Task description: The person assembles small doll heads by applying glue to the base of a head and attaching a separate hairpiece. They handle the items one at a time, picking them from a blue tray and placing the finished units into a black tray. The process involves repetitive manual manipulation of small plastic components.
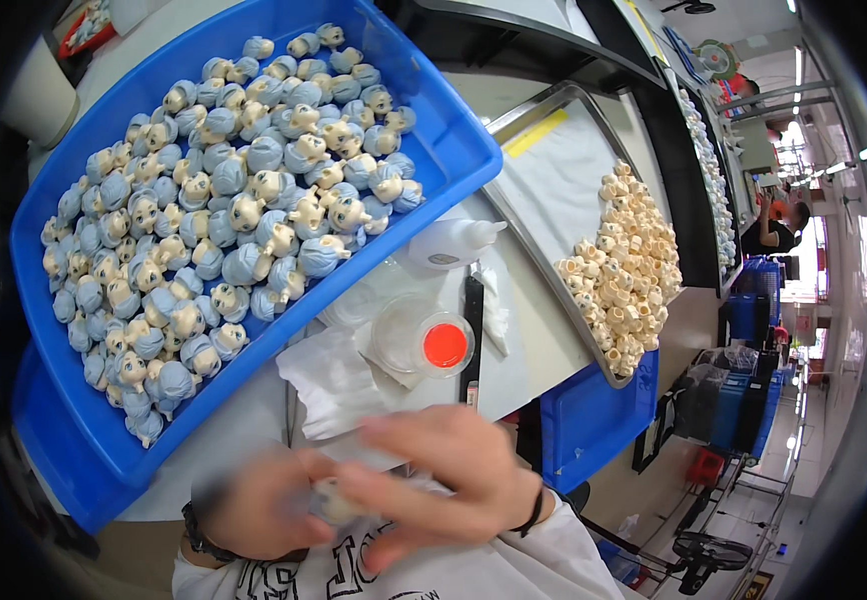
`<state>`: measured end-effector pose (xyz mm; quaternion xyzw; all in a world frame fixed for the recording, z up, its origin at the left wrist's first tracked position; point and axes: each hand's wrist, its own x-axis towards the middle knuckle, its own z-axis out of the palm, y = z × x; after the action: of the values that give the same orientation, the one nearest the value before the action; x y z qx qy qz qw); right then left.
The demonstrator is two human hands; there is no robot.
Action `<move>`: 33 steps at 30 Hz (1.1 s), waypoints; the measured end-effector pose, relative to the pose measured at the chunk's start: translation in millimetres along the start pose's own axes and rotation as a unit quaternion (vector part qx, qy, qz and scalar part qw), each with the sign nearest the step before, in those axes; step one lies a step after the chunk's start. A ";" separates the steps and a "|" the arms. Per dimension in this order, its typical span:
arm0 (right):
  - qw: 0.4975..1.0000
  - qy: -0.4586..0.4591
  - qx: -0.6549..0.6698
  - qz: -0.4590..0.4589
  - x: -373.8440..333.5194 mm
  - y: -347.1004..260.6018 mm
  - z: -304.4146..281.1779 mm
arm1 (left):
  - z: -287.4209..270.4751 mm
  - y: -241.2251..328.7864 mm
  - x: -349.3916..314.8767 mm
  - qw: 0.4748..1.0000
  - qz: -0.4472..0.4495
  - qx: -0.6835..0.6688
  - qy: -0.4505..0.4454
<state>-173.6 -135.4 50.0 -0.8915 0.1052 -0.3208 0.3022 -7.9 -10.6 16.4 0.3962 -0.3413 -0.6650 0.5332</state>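
Note:
My left hand (264, 505) is closed around a small doll head (334, 503), pale cream with a bit of light blue, partly hidden by fingers. Over it, my right hand (459, 480) has its fingers spread and somewhat blurred; one fingertip is close to the head, and I cannot tell whether it touches. Ahead of my hands lies a crumpled white cloth (329, 385). Beyond it stands a clear plastic cup (404, 330) beside a small round dish with orange-red contents (446, 345). A slim black tool (473, 325) lies just right of the dish.
A large blue bin (454, 150) of blue-haired doll heads (229, 175) fills the left. A white squeeze bottle (454, 243) stands near its corner. To the right, a metal tray (529, 240) holds heaped cream-coloured doll parts (629, 270). Below it is another blue bin (604, 415).

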 end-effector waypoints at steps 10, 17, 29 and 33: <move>0.850 -0.147 -0.354 0.362 21.6 148.1 -174.8 | -8.0 5.6 -1.6 0.969 0.162 -0.187 -0.018; 0.758 -0.279 -0.446 0.385 29.6 208.1 -184.6 | -7.0 10.1 -5.2 0.986 -0.004 -0.148 -0.082; 0.991 0.001 -0.093 0.094 35.0 -5.4 -74.3 | -8.4 14.0 2.0 0.988 -0.070 -0.114 -0.079; 0.992 -0.093 0.079 -0.024 27.0 -20.9 -12.8 | -10.7 12.3 6.7 0.988 -0.058 -0.074 -0.121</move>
<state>-161.0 -135.2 84.2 -0.8928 0.0294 -0.2513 0.3727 6.2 -20.0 21.2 0.2920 -0.3295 -0.7611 0.4762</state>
